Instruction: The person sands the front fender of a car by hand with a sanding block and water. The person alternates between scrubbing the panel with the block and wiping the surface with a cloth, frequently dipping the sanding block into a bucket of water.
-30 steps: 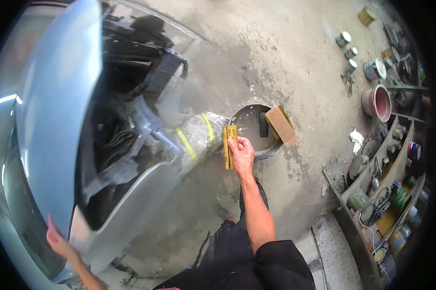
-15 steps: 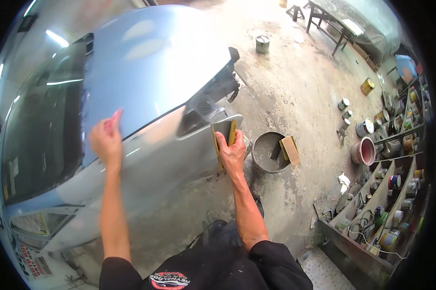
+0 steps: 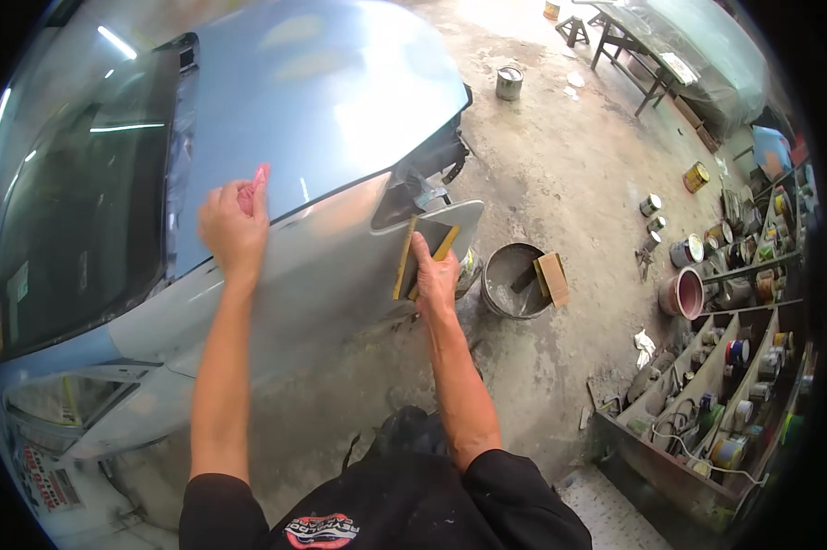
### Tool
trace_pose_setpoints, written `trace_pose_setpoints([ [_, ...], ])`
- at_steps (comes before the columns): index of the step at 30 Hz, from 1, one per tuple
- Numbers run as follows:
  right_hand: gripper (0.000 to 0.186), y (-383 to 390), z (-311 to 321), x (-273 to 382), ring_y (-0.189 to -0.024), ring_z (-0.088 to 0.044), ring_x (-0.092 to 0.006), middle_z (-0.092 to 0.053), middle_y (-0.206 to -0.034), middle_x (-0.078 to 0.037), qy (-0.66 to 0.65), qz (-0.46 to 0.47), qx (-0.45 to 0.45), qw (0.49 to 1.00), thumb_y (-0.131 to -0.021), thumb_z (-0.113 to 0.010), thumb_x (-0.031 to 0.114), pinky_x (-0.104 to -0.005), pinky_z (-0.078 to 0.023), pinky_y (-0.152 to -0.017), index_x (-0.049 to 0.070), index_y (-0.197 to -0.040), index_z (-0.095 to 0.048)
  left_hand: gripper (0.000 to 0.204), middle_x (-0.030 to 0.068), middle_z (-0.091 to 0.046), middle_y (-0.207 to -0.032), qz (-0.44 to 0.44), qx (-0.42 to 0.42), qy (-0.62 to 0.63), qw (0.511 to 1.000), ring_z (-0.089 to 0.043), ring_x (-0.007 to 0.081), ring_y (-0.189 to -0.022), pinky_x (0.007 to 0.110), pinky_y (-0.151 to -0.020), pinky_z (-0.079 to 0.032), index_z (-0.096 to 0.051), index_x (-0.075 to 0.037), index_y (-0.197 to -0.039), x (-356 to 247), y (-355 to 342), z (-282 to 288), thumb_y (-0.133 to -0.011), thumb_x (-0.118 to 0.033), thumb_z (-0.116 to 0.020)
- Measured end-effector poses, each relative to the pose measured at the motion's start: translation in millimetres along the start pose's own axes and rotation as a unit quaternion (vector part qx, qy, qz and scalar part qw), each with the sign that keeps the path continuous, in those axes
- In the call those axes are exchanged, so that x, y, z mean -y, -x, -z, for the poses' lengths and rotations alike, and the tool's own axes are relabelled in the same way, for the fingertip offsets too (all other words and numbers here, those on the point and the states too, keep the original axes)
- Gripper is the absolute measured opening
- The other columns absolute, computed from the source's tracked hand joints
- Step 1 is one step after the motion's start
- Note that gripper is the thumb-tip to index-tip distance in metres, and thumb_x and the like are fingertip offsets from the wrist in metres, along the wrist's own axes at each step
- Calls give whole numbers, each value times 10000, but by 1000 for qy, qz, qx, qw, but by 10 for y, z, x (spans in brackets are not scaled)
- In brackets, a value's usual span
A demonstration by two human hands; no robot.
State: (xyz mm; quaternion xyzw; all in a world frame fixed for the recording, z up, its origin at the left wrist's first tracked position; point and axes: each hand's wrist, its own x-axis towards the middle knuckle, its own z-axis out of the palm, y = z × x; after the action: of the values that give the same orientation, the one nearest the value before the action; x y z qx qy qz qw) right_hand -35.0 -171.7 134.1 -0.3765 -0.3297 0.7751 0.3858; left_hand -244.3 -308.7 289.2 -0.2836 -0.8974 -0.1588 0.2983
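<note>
Over the hood's near edge, my left hand [image 3: 233, 220] is closed round a crumpled pink rag [image 3: 261, 174], its end sticking up past the fingers. My right hand [image 3: 438, 270] grips a folded sheet of dark sandpaper [image 3: 433, 236] with a yellowish backing, spread in a V with the thumb inside. It is just above the grey front fender [image 3: 326, 247]; I cannot tell whether it touches. The blue car hood [image 3: 313, 101] slopes away beyond both hands and shows pale patches.
A bucket [image 3: 498, 301] of grey water stands right of the fender, a brown block [image 3: 552, 278] and dark sheet on its rim. Paint cans and a reddish bucket [image 3: 682, 293] lie near a partitioned shelf [image 3: 656, 449] at right. A dark windshield [image 3: 83, 202] is at left.
My left hand has moved right and slightly up with the pink rag. The sandpaper in my right hand has tilted and opened wider. The whole view has shifted a little.
</note>
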Motion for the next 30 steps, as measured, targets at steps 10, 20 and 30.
trace_pose_setpoints([
  [10,180,-348,-550,342,-856,-651,-153,-719,-1014,-57,134,248,-66,957,-998,-708,85,-328,-534,-787,4,-1154,-666,358,36,-677,-1064,11,33,23,999,-631,306,-1031,485,-872,-479,-753,-208,-1078,-40,-55,61,-859,-479,-835],
  [20,421,-948,761,-229,-975,-677,-261,-716,-1150,-157,83,124,-213,966,-980,-715,140,-409,-545,-887,-38,-1346,-610,258,101,-691,-1034,-79,30,43,995,-652,351,-1008,485,-895,-507,-727,-136,-1101,80,-102,55,-931,-315,-805],
  [30,508,-2295,4400,-2796,-1051,-689,-228,-717,-1161,-119,63,-214,-382,897,-1034,-674,434,-443,-553,-900,-21,-1260,-679,346,185,-653,-1481,17,167,110,980,-628,244,-1334,367,-1161,-467,-622,62,-1372,595,-222,93,-1156,-191,-528],
])
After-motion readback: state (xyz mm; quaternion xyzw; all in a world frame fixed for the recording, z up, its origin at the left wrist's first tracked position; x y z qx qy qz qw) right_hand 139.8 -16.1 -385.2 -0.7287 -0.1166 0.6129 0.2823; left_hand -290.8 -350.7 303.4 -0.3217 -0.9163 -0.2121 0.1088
